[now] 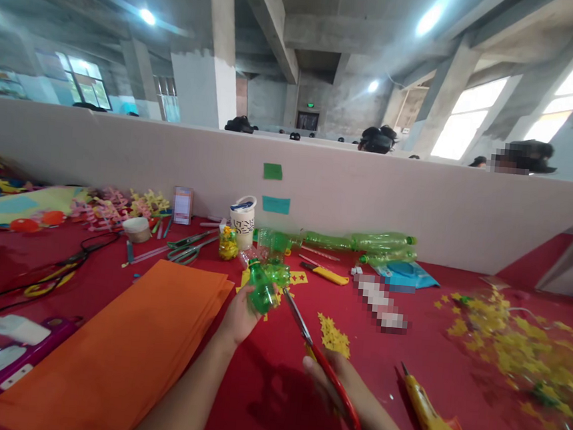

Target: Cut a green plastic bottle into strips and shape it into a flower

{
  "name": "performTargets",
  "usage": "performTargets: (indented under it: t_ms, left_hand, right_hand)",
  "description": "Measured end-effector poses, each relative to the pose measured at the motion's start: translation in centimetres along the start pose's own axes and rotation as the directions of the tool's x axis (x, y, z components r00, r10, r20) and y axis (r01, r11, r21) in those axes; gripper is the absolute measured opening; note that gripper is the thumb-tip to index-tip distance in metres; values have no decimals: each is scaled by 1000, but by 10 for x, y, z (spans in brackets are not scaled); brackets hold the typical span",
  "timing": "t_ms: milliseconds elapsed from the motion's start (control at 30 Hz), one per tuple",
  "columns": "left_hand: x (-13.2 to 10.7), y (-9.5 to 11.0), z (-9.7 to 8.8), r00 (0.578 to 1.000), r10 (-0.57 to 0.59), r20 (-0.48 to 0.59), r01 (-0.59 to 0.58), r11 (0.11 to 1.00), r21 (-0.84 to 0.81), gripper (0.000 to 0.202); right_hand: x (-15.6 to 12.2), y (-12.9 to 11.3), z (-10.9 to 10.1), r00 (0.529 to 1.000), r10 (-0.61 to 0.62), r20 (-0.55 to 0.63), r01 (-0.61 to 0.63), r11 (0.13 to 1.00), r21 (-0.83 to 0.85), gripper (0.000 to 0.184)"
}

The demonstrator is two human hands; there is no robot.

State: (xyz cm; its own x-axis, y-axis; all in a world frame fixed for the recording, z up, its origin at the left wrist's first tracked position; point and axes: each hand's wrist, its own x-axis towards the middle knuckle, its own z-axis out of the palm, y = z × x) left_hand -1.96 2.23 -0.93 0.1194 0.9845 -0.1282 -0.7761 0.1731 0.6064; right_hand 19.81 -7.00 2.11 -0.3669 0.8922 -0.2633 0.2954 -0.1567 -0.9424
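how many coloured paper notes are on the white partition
2: a green note and, just below it, a teal note, both on the near side of the white partition. Its far side is hidden.

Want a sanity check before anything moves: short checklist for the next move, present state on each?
1. Left hand holding the green bottle piece: ok.
2. Right hand on the red-handled scissors: ok, pointed toward the bottle piece.
3. Scissor tips touching the bottle piece: cannot tell; they look close to its edge.
4. Left fingers out of the scissors' way: cannot tell, partly hidden by the bottle piece.
5. Loose yellow stars well away from the right hand: not ok, the pile lies right by it.
6. Glue gun set down, out of both hands: ok, lying on the red table.
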Motion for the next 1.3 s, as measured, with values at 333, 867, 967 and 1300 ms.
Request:
performTargets:
  t_ms: [333, 867, 967, 1300]
  left_hand:
    - [-7, 3, 1, 993, -68, 96, 80, 989, -125, 31]
    - [-5, 5, 1, 989, 25, 147, -3, 990, -143, 38]
    - [-7, 7, 2, 986, 23, 166, 1, 990, -143, 42]
    - [-5, 5, 0, 995, 27, 100, -15, 993, -119, 34]
  right_hand:
    - [-4, -9, -2, 998, 50, 30, -46, 993, -110, 50]
    - [-4, 1, 1, 995, 75, 71, -73, 997, -31, 54]
    - [-1, 3, 0, 998, 49, 39, -42, 986, -161, 53]
    - [0, 3, -2, 999, 5, 38, 5, 968, -252, 50]
